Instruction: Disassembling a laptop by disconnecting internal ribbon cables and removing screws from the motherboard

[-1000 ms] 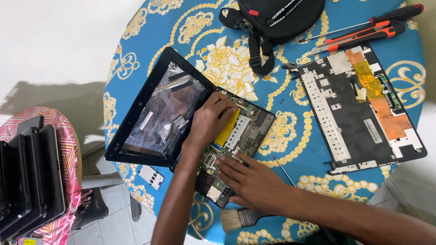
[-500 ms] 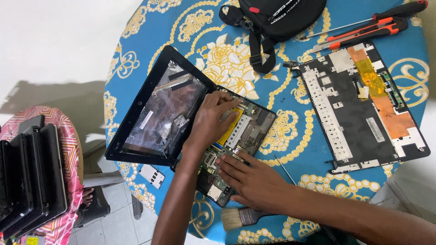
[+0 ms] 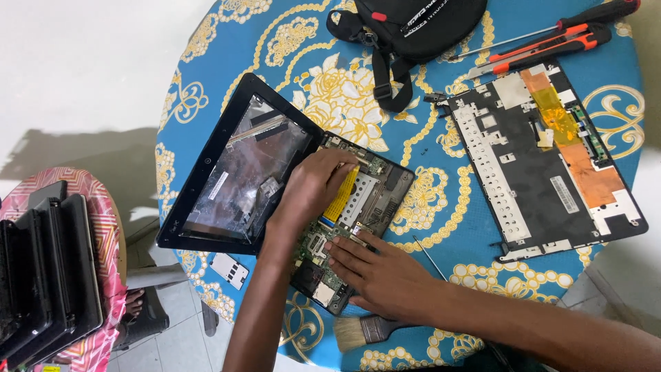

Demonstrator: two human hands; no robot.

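On the round counter (image 3: 206, 89) with its blue floral cloth lies the opened netbook base (image 3: 358, 207). My left hand (image 3: 310, 189) curls over its yellow ribbon cable (image 3: 342, 195), grip hidden; my right hand (image 3: 379, 272) presses flat, open. I'd steady the board and work gently.

a single head-worn view looks almost straight down from fairly close above the round tabletop (image 3: 206, 89), floor showing at the left edge.
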